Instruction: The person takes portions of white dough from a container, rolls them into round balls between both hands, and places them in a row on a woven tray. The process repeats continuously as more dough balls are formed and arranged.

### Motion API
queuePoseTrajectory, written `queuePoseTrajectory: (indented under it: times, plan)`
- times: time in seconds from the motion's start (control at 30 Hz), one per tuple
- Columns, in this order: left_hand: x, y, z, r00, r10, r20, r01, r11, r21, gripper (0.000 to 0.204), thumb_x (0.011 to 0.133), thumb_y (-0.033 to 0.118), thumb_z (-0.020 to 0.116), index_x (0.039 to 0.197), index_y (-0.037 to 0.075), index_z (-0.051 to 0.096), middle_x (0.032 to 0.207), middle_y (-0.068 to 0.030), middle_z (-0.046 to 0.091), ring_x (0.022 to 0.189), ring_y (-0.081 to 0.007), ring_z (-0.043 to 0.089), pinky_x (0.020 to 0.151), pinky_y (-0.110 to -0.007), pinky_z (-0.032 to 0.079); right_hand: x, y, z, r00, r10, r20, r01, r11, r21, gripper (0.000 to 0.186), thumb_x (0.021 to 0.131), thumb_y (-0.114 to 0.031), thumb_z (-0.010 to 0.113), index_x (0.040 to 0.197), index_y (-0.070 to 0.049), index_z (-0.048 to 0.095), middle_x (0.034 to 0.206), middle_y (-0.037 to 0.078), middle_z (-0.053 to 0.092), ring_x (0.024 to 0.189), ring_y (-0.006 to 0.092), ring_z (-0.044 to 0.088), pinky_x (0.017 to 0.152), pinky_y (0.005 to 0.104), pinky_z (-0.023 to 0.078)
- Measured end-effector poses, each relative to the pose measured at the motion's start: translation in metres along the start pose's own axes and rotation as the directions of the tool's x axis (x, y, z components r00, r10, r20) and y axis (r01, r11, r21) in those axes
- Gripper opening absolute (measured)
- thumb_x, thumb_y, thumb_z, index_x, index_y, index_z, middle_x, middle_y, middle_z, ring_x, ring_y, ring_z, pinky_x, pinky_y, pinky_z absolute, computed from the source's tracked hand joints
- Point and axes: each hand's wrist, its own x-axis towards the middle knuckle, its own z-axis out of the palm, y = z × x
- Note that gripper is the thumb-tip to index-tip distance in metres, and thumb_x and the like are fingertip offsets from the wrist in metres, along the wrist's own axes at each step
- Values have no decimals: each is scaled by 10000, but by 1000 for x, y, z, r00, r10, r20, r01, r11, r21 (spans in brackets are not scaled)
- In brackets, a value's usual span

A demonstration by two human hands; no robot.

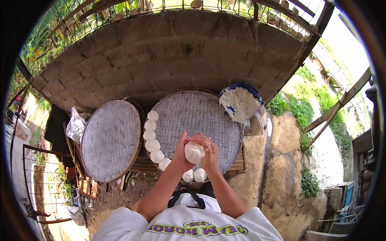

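Observation:
A round white ball that looks like dough (194,153) is cupped between my two hands, above the near part of a round woven bamboo tray (185,108). My left hand (182,152) wraps its left side and my right hand (210,154) its right side, with fingers meeting over the far side. Similar white balls (152,145) line the tray's left and near edge in a curved row, several of them touching. My forearms hide part of that row. At the tray's far right, a blue-edged container (245,85) is heaped with a crumbly white mass (240,103).
A second woven tray (110,140), oval in this view, leans at the left beside a crumpled white plastic bag (76,124). Behind both trays runs a block wall (189,52) topped by wire mesh. Wooden slats (240,160) support the big tray. Bare ground (285,148) lies to the right.

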Motion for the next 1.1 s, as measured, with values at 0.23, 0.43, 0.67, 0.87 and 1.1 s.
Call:
queuePoseTrajectory:
  times: [0.23,0.43,0.67,0.87,1.1]
  plan:
    - [-3,2,-1,992,84,-94,-89,994,-60,621,1052,589,424,1355,63,558,1376,-163,615,1297,-339,593,1112,-516,485,-11,-4,7,984,-132,-117,113,981,-160,531,1083,-398,493,1364,32,628,1249,174,680,1263,269,613,1179,421,364]
    - [-5,1,5,989,48,-137,-54,998,-42,674,1038,652,396,1366,80,537,1412,-170,581,1292,-362,583,1120,-535,466,-10,-4,5,961,261,-90,-239,950,200,579,1096,-440,445,1338,54,628,1243,148,691,1136,303,674,1107,419,448]
    - [-8,-12,1,980,185,75,-184,983,-13,675,1051,666,346,1445,138,494,1561,-163,464,1481,-325,422,1219,-496,370,-11,-1,4,986,-127,-105,95,959,-267,519,1093,-395,463,1299,35,667,1306,176,657,1249,309,614,1120,456,417]
    - [2,-18,4,939,294,-180,-281,955,93,682,1015,690,362,1372,124,487,1356,-135,600,1303,-326,581,1108,-501,472,-5,1,1,907,399,-133,-324,865,382,425,1088,-319,520,1155,45,729,998,73,738,907,191,692,893,349,541]
    - [-1,-5,11,999,37,23,-36,998,-59,699,1011,668,409,1379,87,531,1413,-200,587,1382,-353,521,1176,-511,420,-3,-4,-3,990,-121,-75,89,937,-337,540,1070,-412,483,1256,55,679,1253,173,675,1183,267,641,1093,398,449]
